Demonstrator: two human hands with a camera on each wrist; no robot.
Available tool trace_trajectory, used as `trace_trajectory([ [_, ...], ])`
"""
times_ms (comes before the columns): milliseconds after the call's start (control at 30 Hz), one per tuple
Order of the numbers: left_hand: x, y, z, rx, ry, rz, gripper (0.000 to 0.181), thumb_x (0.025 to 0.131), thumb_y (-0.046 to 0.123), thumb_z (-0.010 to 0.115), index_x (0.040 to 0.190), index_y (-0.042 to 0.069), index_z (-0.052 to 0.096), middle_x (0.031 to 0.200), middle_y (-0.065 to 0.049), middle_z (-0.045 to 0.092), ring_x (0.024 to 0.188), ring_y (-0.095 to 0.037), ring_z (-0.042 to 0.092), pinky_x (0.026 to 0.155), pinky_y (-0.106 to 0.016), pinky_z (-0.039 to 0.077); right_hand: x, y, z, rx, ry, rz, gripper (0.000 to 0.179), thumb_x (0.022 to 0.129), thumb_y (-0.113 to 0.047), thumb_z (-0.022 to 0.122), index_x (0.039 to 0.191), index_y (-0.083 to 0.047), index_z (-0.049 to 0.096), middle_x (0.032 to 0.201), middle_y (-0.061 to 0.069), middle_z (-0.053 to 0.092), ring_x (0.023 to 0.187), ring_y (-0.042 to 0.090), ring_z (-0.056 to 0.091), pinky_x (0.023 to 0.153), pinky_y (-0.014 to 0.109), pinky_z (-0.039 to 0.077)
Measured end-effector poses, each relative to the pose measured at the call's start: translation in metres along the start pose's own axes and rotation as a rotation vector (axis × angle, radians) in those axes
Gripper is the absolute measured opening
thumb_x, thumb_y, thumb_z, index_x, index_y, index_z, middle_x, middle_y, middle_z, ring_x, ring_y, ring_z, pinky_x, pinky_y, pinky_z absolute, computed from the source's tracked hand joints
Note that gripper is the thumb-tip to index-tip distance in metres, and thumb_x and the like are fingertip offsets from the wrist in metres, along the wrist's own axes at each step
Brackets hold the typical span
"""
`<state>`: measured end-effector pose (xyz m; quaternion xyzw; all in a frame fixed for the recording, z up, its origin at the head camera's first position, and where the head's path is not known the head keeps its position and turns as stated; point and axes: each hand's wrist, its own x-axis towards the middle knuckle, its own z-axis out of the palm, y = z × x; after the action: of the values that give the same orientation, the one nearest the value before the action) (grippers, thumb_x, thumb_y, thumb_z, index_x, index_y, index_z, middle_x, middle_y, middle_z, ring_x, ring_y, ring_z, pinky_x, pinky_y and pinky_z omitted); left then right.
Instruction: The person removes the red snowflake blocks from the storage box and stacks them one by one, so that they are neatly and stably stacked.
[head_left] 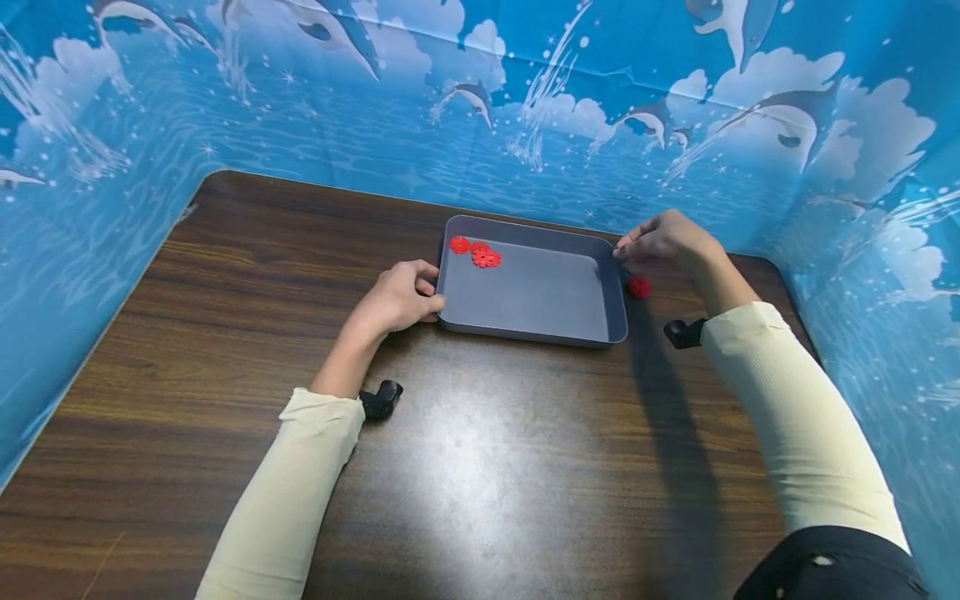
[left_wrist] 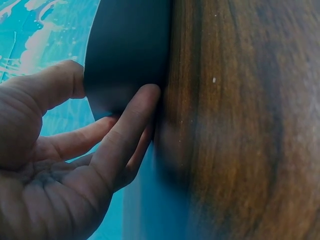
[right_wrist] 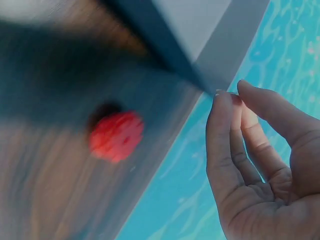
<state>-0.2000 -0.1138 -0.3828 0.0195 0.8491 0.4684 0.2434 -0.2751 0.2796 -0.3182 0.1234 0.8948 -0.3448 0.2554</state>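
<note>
A grey rectangular tray (head_left: 525, 287) sits near the back of the table. Inside its far left part lie several red notched plastic discs (head_left: 486, 257). My left hand (head_left: 401, 296) holds the tray's left end, with the thumb at the rim and fingers against the outer wall; in the left wrist view its fingertips (left_wrist: 150, 92) reach down by the tabletop. At the far right corner, my right hand (head_left: 660, 237) pinches the rim between thumb and fingers. Just outside the tray's right wall, below that hand, is a cluster of red notched discs (right_wrist: 117, 136), blurred in the right wrist view.
The dark wood table (head_left: 247, 400) spreads left of and in front of the tray. Close behind it hangs a blue curtain (head_left: 420, 117) with dolphins, which also runs along both sides. A long arm shadow crosses the wood at the right.
</note>
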Motion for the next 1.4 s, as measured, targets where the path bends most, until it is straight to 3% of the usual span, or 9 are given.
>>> trace_trajectory([
  [100,0.0,0.0,-0.001,0.001,-0.001,-0.006,0.059,0.105,0.007,0.062,0.161,0.002,0.044,0.133,-0.023,0.064,0.111,-0.036,0.077,0.104,-0.047,0.063,0.002,-0.018,0.008,-0.019,-0.021,-0.036,0.032,0.104,-0.023,0.075,0.126,0.0,0.072,0.091,-0.001,0.08,0.083,0.01,0.078,0.081,0.03,0.067],
  [267,0.0,0.0,0.0,-0.006,-0.006,-0.009,0.059,0.105,0.006,0.062,0.161,0.002,0.043,0.133,-0.023,0.064,0.112,-0.036,0.077,0.103,-0.047,0.063,0.009,-0.048,0.027,0.056,-0.048,-0.059,0.027,0.102,-0.016,0.077,0.123,0.001,0.074,0.092,0.003,0.079,0.085,0.013,0.077,0.093,0.036,0.067],
  [433,0.0,0.0,0.0,-0.012,-0.015,-0.004,0.059,0.105,0.006,0.061,0.161,0.001,0.043,0.134,-0.025,0.063,0.113,-0.037,0.077,0.104,-0.047,0.063,0.014,-0.073,0.046,0.106,-0.058,-0.075,0.023,0.1,-0.01,0.078,0.119,0.002,0.075,0.083,0.005,0.079,0.078,0.015,0.078,0.082,0.031,0.069],
  [533,0.0,-0.002,0.0,-0.015,-0.013,-0.007,0.059,0.105,0.007,0.062,0.161,0.002,0.043,0.133,-0.025,0.063,0.113,-0.037,0.077,0.104,-0.047,0.063,0.017,-0.085,0.059,0.094,-0.085,-0.106,0.023,0.101,-0.008,0.076,0.12,0.003,0.074,0.086,0.005,0.08,0.077,0.013,0.077,0.078,0.028,0.068],
  [833,-0.001,-0.005,0.003,-0.026,-0.013,-0.012,0.06,0.105,0.007,0.062,0.161,0.004,0.044,0.132,-0.023,0.065,0.112,-0.035,0.077,0.103,-0.046,0.063,0.028,-0.11,0.107,0.08,-0.12,-0.222,0.025,0.097,0.0,0.077,0.12,0.009,0.074,0.086,0.003,0.077,0.09,0.02,0.08,0.096,0.041,0.066],
  [1067,-0.001,-0.003,0.004,-0.028,-0.021,-0.023,0.059,0.105,0.009,0.063,0.161,0.005,0.045,0.132,-0.021,0.066,0.111,-0.033,0.077,0.103,-0.046,0.063,0.033,-0.121,0.135,-0.071,-0.062,-0.249,0.021,0.095,-0.008,0.084,0.112,0.002,0.079,0.097,0.007,0.077,0.084,0.018,0.077,0.091,0.038,0.067],
  [1400,-0.001,-0.002,-0.001,-0.004,-0.012,-0.018,0.06,0.104,0.01,0.063,0.161,0.005,0.045,0.131,-0.02,0.067,0.11,-0.033,0.077,0.105,-0.048,0.06,0.032,-0.125,0.149,-0.242,0.035,-0.315,0.018,0.091,-0.014,0.088,0.102,-0.003,0.08,0.095,0.009,0.077,0.073,0.017,0.071,0.082,0.037,0.068],
])
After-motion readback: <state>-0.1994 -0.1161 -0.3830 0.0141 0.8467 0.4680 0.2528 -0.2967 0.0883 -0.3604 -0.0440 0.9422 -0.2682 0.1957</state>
